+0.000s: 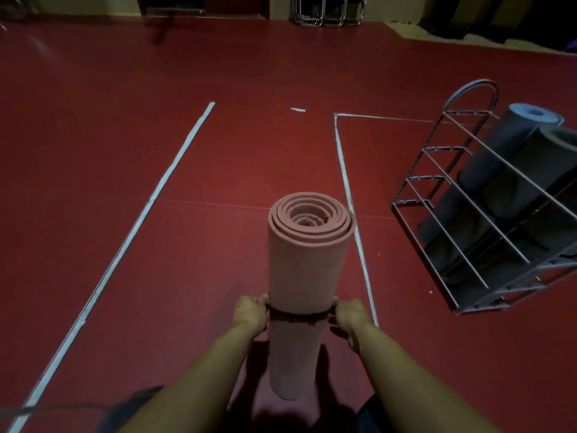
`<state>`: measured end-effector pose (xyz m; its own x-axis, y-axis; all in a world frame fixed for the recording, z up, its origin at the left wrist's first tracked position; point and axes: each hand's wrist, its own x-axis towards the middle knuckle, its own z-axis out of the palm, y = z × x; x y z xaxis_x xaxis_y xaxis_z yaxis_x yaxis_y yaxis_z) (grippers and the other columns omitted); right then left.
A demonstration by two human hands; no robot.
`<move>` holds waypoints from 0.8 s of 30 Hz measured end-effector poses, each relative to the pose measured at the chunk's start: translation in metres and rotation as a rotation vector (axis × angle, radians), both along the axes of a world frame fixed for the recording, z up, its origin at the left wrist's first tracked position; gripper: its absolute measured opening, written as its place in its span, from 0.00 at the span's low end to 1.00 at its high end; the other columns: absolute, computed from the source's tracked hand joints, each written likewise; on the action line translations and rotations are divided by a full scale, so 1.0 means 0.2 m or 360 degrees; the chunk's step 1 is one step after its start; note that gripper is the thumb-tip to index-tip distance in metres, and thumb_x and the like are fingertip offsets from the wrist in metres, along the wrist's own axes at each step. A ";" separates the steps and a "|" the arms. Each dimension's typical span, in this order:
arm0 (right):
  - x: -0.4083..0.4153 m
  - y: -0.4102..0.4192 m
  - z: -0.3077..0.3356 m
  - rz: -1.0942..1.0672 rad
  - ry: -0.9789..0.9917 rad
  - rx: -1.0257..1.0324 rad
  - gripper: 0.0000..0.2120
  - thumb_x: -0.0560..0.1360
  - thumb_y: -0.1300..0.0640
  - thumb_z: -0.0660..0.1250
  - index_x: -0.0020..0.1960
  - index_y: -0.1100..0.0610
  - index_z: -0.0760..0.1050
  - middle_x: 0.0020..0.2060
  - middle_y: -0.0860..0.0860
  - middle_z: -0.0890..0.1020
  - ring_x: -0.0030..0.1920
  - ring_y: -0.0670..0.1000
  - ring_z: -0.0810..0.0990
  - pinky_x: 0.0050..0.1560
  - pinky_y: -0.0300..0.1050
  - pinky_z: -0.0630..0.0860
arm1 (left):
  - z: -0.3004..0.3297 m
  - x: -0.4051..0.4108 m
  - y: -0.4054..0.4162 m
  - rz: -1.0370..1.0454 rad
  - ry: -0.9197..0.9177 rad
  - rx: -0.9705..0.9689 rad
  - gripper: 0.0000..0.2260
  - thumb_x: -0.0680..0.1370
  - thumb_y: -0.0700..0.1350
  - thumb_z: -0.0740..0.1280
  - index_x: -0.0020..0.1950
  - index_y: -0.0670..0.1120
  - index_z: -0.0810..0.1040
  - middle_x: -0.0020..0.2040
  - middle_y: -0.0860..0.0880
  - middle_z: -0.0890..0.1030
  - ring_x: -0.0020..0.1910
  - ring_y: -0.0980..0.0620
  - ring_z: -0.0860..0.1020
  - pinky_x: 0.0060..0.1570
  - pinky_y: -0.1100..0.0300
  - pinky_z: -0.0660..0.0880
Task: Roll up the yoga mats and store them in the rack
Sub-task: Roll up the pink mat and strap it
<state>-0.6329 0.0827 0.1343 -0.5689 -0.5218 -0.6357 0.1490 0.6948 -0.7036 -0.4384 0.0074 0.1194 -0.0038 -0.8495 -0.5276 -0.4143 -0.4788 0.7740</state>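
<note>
A rolled pink yoga mat point(307, 270) stands upright on the red floor right in front of me, its spiral end facing the camera. A dark band point(298, 315) circles the roll about halfway down. My left hand point(251, 312) grips the band on the roll's left side, and my right hand point(349, 317) grips it on the right side. The grey metal rack point(468, 195) stands to the right, with a blue rolled mat point(512, 135) and a dark grey rolled mat point(540, 170) leaning in it.
White tape lines point(175, 164) run across the red floor. Folded metal chairs point(327, 10) stand against the far wall. Dark shapes of my knees show at the bottom edge.
</note>
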 end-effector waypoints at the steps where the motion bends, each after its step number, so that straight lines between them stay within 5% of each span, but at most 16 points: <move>1: -0.01 0.00 -0.01 0.0034 0.0012 0.0001 0.14 0.83 0.56 0.63 0.52 0.67 0.81 0.43 0.58 0.82 0.43 0.57 0.79 0.44 0.52 0.78 | -0.02 -0.01 -0.01 -0.0004 0.0006 0.0000 0.19 0.84 0.45 0.66 0.34 0.40 0.76 0.42 0.40 0.81 0.41 0.49 0.74 0.46 0.47 0.80; 5: -0.03 0.03 0.03 0.0316 0.0248 -0.0249 0.11 0.79 0.65 0.65 0.58 0.58 0.81 0.54 0.54 0.82 0.55 0.54 0.78 0.55 0.48 0.76 | 0.03 -0.01 0.04 0.0024 0.0094 -0.0066 0.12 0.84 0.44 0.64 0.46 0.37 0.79 0.45 0.39 0.83 0.40 0.46 0.79 0.50 0.45 0.81; 8: -0.01 0.06 0.17 0.0603 0.0211 -0.0741 0.35 0.76 0.70 0.67 0.78 0.49 0.65 0.72 0.45 0.72 0.72 0.44 0.70 0.72 0.47 0.70 | 0.16 0.02 0.10 0.0089 0.0169 -0.0351 0.07 0.80 0.34 0.63 0.53 0.43 0.77 0.51 0.40 0.83 0.47 0.43 0.80 0.54 0.50 0.79; 11: 0.06 0.06 0.30 0.0681 0.0057 -0.0986 0.30 0.75 0.73 0.65 0.71 0.49 0.74 0.66 0.43 0.81 0.66 0.41 0.78 0.66 0.41 0.76 | 0.30 0.04 0.20 0.0259 0.0158 -0.0727 0.12 0.79 0.32 0.62 0.55 0.46 0.79 0.52 0.44 0.82 0.52 0.44 0.80 0.55 0.49 0.77; 14: 0.12 0.05 0.36 0.0455 -0.0188 -0.0995 0.23 0.71 0.63 0.60 0.63 0.52 0.81 0.60 0.47 0.85 0.64 0.47 0.80 0.63 0.44 0.76 | 0.50 0.05 0.40 0.0684 0.0280 -0.0787 0.09 0.83 0.37 0.63 0.60 0.48 0.79 0.57 0.47 0.80 0.56 0.48 0.78 0.56 0.52 0.74; 16: 0.16 0.03 0.39 0.0445 -0.0181 -0.0956 0.16 0.83 0.57 0.58 0.62 0.55 0.82 0.62 0.50 0.84 0.67 0.50 0.79 0.71 0.49 0.73 | 0.60 0.03 0.55 0.0811 0.0358 -0.0650 0.11 0.86 0.44 0.61 0.67 0.49 0.77 0.63 0.49 0.77 0.61 0.49 0.76 0.59 0.53 0.71; 19: 0.23 0.01 0.47 0.0519 -0.0192 -0.0815 0.27 0.86 0.41 0.49 0.62 0.57 0.80 0.57 0.52 0.86 0.62 0.51 0.82 0.62 0.46 0.77 | 0.67 -0.01 0.68 0.0769 0.0461 -0.0577 0.20 0.87 0.50 0.56 0.80 0.51 0.66 0.75 0.52 0.68 0.73 0.49 0.68 0.64 0.55 0.66; 21: 0.24 0.02 0.52 0.0586 -0.0148 -0.0731 0.27 0.84 0.35 0.46 0.66 0.48 0.76 0.52 0.52 0.85 0.54 0.49 0.84 0.50 0.40 0.76 | 0.65 -0.02 0.64 0.0752 0.0532 -0.0537 0.22 0.88 0.52 0.54 0.83 0.52 0.61 0.78 0.55 0.65 0.78 0.52 0.63 0.70 0.56 0.62; 24: 0.20 0.07 0.55 0.0638 -0.0088 -0.0621 0.28 0.83 0.32 0.46 0.63 0.44 0.79 0.48 0.49 0.86 0.49 0.49 0.84 0.52 0.45 0.75 | 0.55 0.03 0.45 0.0774 0.0904 -0.0411 0.21 0.87 0.54 0.56 0.79 0.51 0.69 0.75 0.55 0.71 0.76 0.51 0.68 0.76 0.49 0.63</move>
